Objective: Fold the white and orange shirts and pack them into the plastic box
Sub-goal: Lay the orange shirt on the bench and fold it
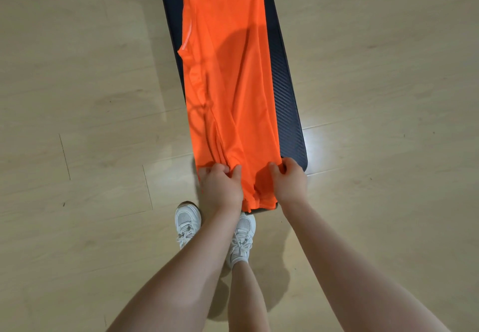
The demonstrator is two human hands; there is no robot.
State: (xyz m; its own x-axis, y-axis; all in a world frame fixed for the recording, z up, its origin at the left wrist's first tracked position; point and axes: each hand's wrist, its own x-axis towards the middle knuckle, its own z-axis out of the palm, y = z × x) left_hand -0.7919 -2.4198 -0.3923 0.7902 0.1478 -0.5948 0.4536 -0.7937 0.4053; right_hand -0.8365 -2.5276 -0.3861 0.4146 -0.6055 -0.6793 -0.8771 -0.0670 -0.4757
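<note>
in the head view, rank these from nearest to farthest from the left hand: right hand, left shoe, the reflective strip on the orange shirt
From the left hand, which grips the orange shirt's near edge:
1. Left shoe, just below and slightly left of it on the floor.
2. Right hand, across the shirt's hem to the right.
3. Reflective strip, far up the shirt's left edge.
The first two are fairly close; the strip is plainly farthest.

Dark ribbed mat (285, 93) on pale wood floor (77, 98), white sneakers (187, 221)

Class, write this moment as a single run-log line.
stage: folding | orange shirt on dark mat | left hand, right hand grip near edge | box, white shirt: unseen
</note>
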